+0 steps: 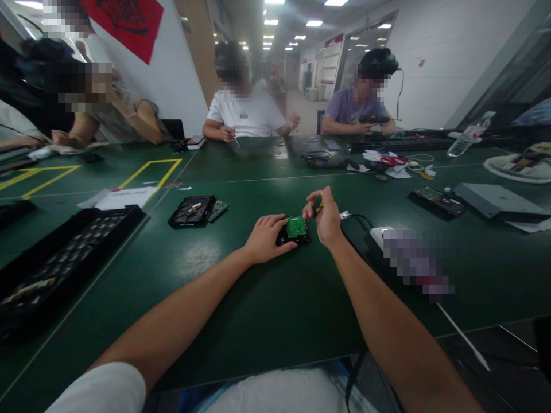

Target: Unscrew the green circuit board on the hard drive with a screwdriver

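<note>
A small black hard drive with a green circuit board on top lies on the dark green table in front of me. My left hand rests on its left side, fingers curled around the edge, holding it down. Just right of the drive my right hand is closed around a small screwdriver with a yellow and black handle, held upright above the drive's right end.
Another opened drive with a loose board lies to the left. A black tray runs along the left edge. A black cable and a white object lie to my right. Other people work across the table.
</note>
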A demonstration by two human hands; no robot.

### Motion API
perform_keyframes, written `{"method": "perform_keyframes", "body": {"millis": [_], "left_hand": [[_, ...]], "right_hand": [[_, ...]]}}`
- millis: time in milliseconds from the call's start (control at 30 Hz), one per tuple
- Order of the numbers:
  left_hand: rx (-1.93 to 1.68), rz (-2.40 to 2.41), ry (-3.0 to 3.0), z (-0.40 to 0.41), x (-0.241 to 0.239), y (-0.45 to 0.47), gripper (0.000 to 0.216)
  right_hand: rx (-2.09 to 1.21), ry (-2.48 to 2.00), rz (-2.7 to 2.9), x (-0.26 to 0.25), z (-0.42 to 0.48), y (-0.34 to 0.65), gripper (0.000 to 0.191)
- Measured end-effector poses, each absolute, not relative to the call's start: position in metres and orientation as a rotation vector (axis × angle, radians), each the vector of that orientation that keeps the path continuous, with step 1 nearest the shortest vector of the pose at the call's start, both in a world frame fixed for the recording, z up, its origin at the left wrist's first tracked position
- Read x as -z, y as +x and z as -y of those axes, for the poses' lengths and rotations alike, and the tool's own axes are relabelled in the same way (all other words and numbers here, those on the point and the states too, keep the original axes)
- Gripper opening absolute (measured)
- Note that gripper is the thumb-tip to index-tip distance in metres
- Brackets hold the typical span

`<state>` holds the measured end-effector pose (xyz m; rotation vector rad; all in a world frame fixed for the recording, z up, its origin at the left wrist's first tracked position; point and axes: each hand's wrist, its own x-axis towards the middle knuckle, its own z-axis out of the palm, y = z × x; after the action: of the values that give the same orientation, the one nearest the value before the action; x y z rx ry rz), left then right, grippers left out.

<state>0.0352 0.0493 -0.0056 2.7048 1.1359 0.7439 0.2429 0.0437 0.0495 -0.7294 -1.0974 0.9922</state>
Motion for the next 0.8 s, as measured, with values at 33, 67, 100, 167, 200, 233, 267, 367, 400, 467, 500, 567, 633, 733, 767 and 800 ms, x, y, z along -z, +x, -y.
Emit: {"method": "perform_keyframes", "body": {"millis": [33, 67, 100, 167, 200, 233, 267, 367, 400, 467, 500, 567, 633, 733, 767, 800], "left_hand": [[-0.743, -1.138, 2.705, -0.0493, 0.0055, 0.0352, 0.075], [-0.741, -1.139, 2.706, -0.0493, 0.0054, 0.0353, 0.075], [-0.738, -1.14, 2.707, -0.0492, 0.0053, 0.0353, 0.075], [-0.736, -1.139, 2.712, -0.0491, 0.0051, 0.0355, 0.075], [-0.738, -1.136, 2.715, -0.049, 0.005, 0.0355, 0.075], [-0.742, -1.132, 2.716, -0.0489, 0.0051, 0.0356, 0.075], [-0.746, -1.13, 2.717, -0.0488, 0.0051, 0.0357, 0.075], [-0.748, -1.133, 2.711, -0.0489, 0.0055, 0.0358, 0.075], [-0.746, -1.136, 2.708, -0.0489, 0.0055, 0.0358, 0.075], [-0.742, -1.139, 2.705, -0.0489, 0.0055, 0.0359, 0.075], [-0.741, -1.14, 2.705, -0.0489, 0.0055, 0.036, 0.075], [-0.742, -1.142, 2.704, -0.049, 0.0055, 0.0361, 0.075], [-0.744, -1.143, 2.703, -0.0493, 0.0058, 0.0362, 0.074], [-0.749, -1.141, 2.709, -0.0497, 0.0063, 0.0362, 0.074], [-0.751, -1.14, 2.711, -0.0497, 0.0063, 0.0361, 0.075], [-0.751, -1.139, 2.712, -0.0496, 0.0062, 0.0361, 0.075]], "right_hand": [[-0.977, -0.732, 1.099, -0.0492, -0.044, 0.2427, 0.064], [-0.962, -0.734, 1.103, -0.049, -0.0442, 0.2427, 0.067], [-0.948, -0.737, 1.107, -0.0488, -0.0442, 0.2429, 0.068], [-0.917, -0.752, 1.117, -0.0488, -0.0439, 0.2439, 0.062], [-0.899, -0.762, 1.126, -0.0489, -0.0436, 0.2446, 0.057], [-0.879, -0.772, 1.138, -0.0492, -0.0432, 0.2453, 0.053], [-0.859, -0.781, 1.151, -0.0496, -0.0429, 0.2461, 0.049], [-0.804, -0.812, 1.181, -0.0513, -0.0422, 0.248, 0.043], [-0.795, -0.82, 1.181, -0.0518, -0.042, 0.2482, 0.042], [-0.808, -0.817, 1.172, -0.0526, -0.0416, 0.2476, 0.041], [-0.83, -0.806, 1.165, -0.0529, -0.0413, 0.2468, 0.04], [-0.903, -0.774, 1.146, -0.0532, -0.0401, 0.2444, 0.039], [-0.97, -0.749, 1.128, -0.0536, -0.0387, 0.242, 0.039], [-0.987, -0.735, 1.132, -0.0538, -0.0379, 0.2407, 0.039], [-0.974, -0.737, 1.146, -0.0535, -0.0382, 0.2411, 0.038], [-0.96, -0.737, 1.158, -0.0531, -0.0388, 0.2419, 0.037]]}}
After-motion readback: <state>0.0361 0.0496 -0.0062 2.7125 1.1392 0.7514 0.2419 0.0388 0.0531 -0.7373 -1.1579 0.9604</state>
